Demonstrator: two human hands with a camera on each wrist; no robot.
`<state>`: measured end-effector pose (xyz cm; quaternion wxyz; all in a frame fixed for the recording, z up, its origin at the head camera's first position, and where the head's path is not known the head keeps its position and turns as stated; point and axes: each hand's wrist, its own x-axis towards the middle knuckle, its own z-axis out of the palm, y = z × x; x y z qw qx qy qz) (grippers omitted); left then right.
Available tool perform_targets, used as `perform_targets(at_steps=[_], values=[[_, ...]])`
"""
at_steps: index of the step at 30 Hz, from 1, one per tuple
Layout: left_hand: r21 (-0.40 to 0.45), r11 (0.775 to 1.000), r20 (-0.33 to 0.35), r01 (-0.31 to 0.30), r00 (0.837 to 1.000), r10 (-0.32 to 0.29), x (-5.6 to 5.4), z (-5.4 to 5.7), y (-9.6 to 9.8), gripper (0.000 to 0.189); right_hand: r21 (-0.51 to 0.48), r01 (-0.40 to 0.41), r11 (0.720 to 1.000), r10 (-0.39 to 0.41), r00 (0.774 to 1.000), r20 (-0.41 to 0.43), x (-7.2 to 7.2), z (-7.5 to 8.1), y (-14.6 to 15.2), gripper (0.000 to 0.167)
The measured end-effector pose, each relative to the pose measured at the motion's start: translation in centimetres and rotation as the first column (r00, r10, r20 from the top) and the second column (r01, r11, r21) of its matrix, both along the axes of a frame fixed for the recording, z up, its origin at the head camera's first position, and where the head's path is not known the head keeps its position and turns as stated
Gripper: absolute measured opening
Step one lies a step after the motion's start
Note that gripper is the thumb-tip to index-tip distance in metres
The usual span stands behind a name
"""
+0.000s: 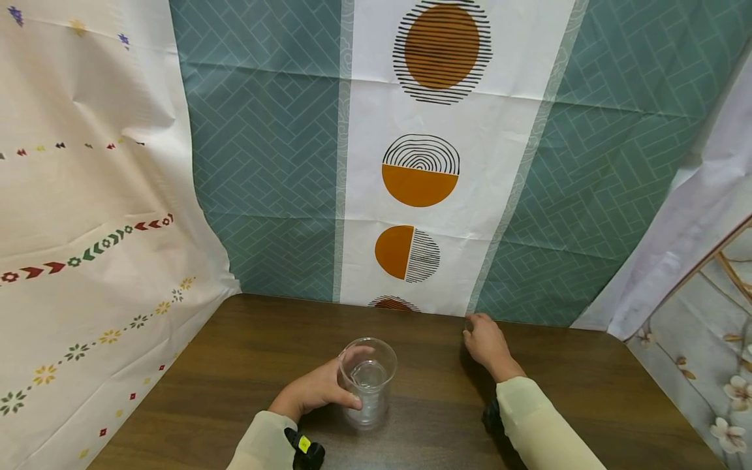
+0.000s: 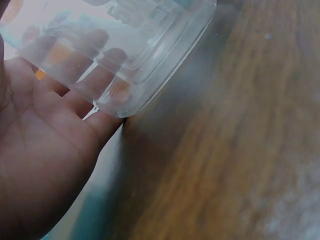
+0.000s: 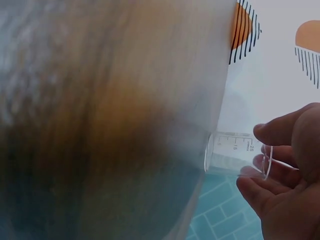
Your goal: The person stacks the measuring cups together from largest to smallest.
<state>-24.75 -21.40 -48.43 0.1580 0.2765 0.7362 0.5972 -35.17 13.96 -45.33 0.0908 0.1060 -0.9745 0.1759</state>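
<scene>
My left hand [image 1: 314,393] grips a large clear plastic cup [image 1: 373,408] from its left side, thumb at the front. The cup stands upright on the table, and in the left wrist view the fingers show through its wall. Near the table's back edge, my right hand [image 1: 489,346] holds a small clear measuring cup [image 3: 232,155] with printed scale marks. Thumb and fingertips are round its rim end in the right wrist view, and its base is at the table surface. From the head view the small cup is mostly hidden by the hand.
The brown wooden table [image 1: 264,346] ends at a green and white curtain [image 1: 270,196] with orange circle prints. A cream embroidered cloth [image 1: 88,294] hangs at the left, a floral cloth [image 1: 711,365] at the right.
</scene>
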Motion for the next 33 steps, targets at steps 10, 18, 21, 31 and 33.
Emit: perform_targets(at_steps=[10, 18, 21, 31, 33], values=[[-0.012, 1.000, -0.005, -0.001, 1.000, 0.001, 0.1, 0.0, 0.1, 0.090, 0.033, -0.032, 0.999, 0.034, 0.999, -0.043, 0.4, 0.3, -0.3, 0.039], [-0.002, 1.000, -0.003, 0.000, 1.000, 0.000, 0.1, 0.0, 0.1, 0.090, 0.034, -0.034, 0.999, 0.035, 0.999, -0.027, 0.7, 0.6, -0.3, 0.040], [0.002, 1.000, -0.015, 0.004, 1.000, -0.004, 0.2, 0.1, 0.1, 0.090, 0.032, -0.042, 0.999, 0.043, 0.999, -0.028, 0.9, 0.8, -0.4, 0.039], [-0.005, 1.000, -0.013, 0.000, 1.000, 0.000, 0.1, 0.0, 0.0, 0.090, 0.041, -0.059, 0.997, 0.060, 0.998, -0.031, 1.1, 1.7, -0.9, 0.040], [-0.009, 1.000, -0.018, -0.001, 1.000, 0.001, 0.1, 0.0, 0.0, 0.090, 0.037, -0.062, 0.997, 0.062, 0.998, -0.022, 1.2, 1.9, -1.1, 0.040]])
